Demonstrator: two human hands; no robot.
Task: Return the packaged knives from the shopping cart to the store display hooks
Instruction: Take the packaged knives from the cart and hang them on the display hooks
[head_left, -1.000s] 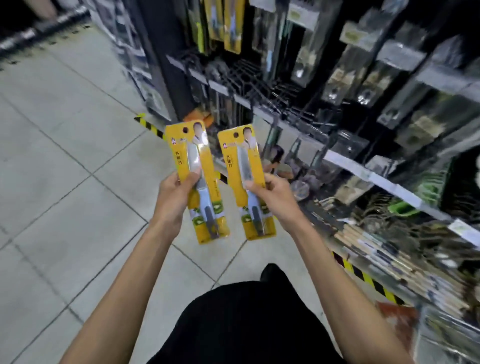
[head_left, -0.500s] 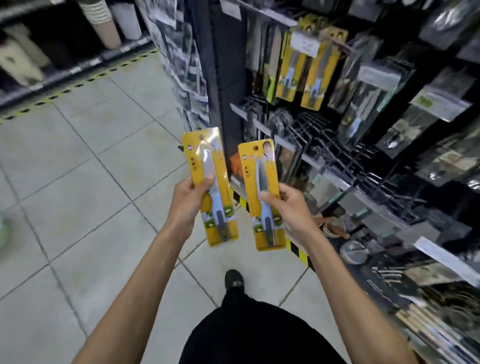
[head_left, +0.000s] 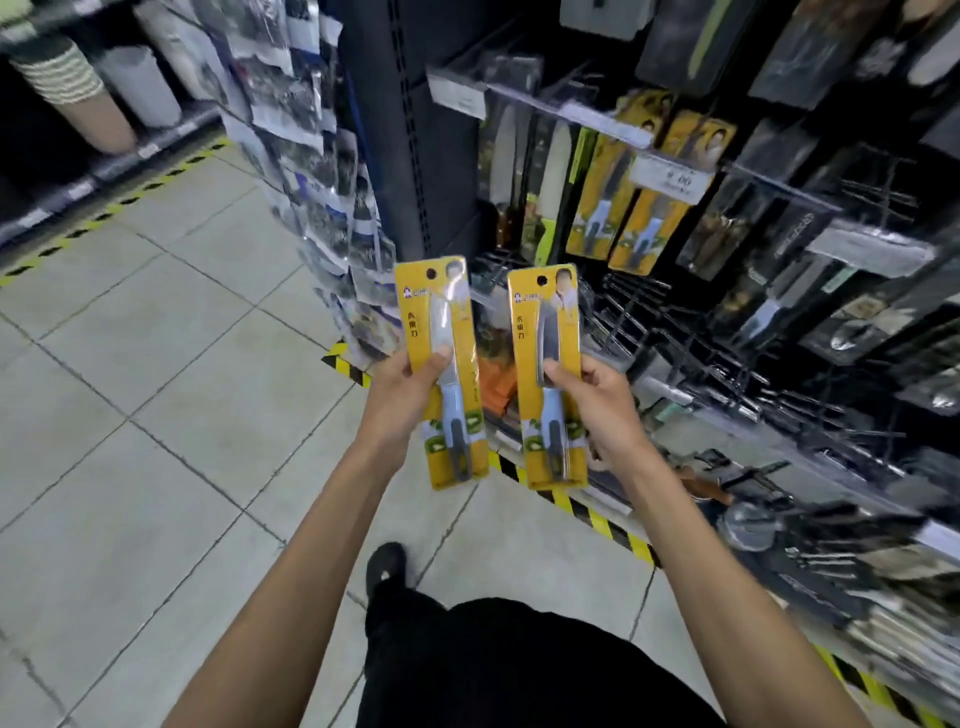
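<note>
Two packaged knives held upright in front of the knife rack.
Both forearms reach forward, side by side. The left hand (head_left: 400, 395) grips the left knife pack (head_left: 415, 322) at mid-height, thumb pressed on the front, fingers curled behind. The right hand (head_left: 608, 410) clamps the right knife pack (head_left: 558, 312) the same way. The packs stand apart, just below and left of matching yellow packs (head_left: 623, 218) hanging on the display hooks (head_left: 649, 312).

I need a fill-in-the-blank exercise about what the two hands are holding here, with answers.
The left hand grips a ____ cardboard knife package.
The right hand grips a second such package, so ____ hands are full.
In each package the knife's light blue handle points ____.
Answers: yellow; both; down.
</note>
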